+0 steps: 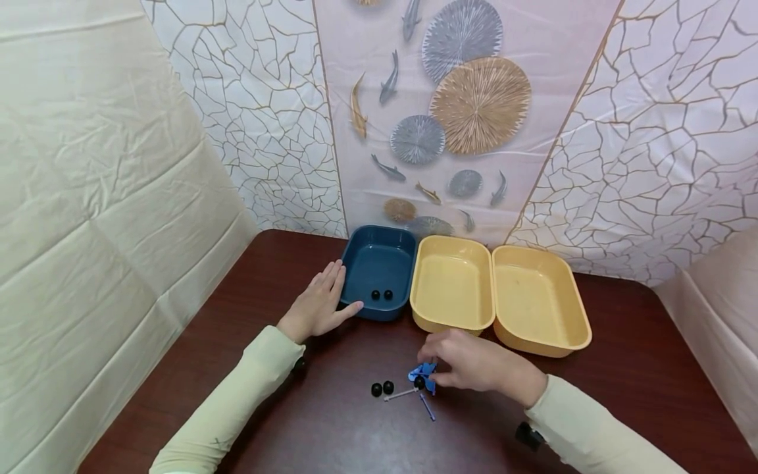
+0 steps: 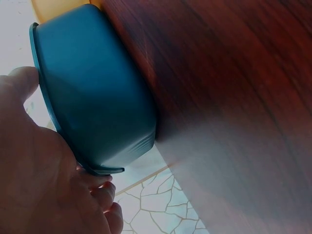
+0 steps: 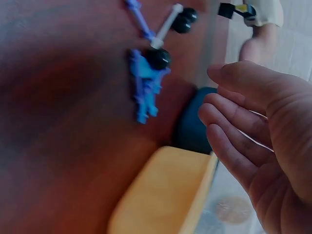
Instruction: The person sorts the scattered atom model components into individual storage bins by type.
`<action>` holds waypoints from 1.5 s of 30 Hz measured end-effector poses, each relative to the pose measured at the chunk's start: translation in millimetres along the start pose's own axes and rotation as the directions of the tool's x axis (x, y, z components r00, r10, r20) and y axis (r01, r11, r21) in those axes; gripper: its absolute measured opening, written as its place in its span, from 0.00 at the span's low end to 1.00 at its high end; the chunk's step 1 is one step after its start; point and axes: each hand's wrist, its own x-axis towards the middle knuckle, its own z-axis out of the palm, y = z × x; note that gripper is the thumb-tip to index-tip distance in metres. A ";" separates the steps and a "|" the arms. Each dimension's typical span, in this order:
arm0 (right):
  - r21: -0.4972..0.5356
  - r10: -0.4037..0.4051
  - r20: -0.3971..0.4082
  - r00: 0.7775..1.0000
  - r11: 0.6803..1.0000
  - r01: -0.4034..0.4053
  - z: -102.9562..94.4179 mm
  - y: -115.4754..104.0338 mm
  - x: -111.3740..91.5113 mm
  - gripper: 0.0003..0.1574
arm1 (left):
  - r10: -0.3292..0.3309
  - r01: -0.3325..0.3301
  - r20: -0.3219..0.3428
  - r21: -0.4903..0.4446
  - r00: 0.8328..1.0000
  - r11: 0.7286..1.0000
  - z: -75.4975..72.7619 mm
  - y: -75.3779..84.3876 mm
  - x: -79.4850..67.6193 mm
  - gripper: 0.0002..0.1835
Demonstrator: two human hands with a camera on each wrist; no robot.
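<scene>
My left hand [image 1: 320, 304] lies at the near left corner of the dark blue bin [image 1: 379, 263]. Its thumb touches the near rim, and the straight fingers lie along the left side. Two black balls [image 1: 381, 295] sit inside this bin. My right hand [image 1: 468, 361] hovers with loosely bent fingers over a small heap of blue plastic pieces [image 3: 146, 87], which it partly covers in the head view. Nothing shows between its fingers in the right wrist view. By the heap lie a black ball [image 3: 158, 59], a pale grey rod [image 1: 401, 395], a purple rod [image 1: 427, 407] and two more black balls [image 1: 382, 388].
Two yellow bins [image 1: 453, 283] stand side by side right of the blue one, close behind my right hand. A patterned cloth [image 1: 284, 131] hangs behind the dark brown table [image 1: 355, 441]. A pale cloth [image 1: 89, 197] rises along the left side.
</scene>
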 end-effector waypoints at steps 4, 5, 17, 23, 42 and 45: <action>0.000 0.006 -0.004 1.000 1.000 -0.006 15.0 2.8 -1.4 0.11 | 0.004 -0.004 -0.001 -0.005 1.000 1.000 -0.9 1.0 0.1 0.51; -0.007 0.002 -0.013 1.000 1.000 -0.002 18.2 3.5 -1.6 0.11 | 0.005 -0.005 0.000 -0.006 1.000 1.000 -1.2 1.2 0.1 0.52; -0.023 0.037 -0.032 0.999 0.999 -0.038 36.7 3.9 0.8 0.08 | 0.007 -0.007 0.004 -0.007 1.000 1.000 -1.4 0.7 0.2 0.52; -0.048 0.030 -0.024 0.999 0.998 -0.032 41.5 4.5 2.8 0.08 | 0.002 -0.002 0.005 -0.014 1.000 1.000 -0.1 0.7 -1.3 0.52; -0.020 0.082 -0.071 0.994 0.996 -0.084 20.6 5.5 3.4 0.07 | -0.001 0.001 0.001 -0.009 1.000 1.000 0.4 1.0 -2.6 0.52; -0.028 0.085 -0.074 0.994 0.996 -0.087 13.9 6.0 3.4 0.07 | 0.000 0.000 0.002 -0.011 1.000 1.000 0.2 1.3 -2.6 0.52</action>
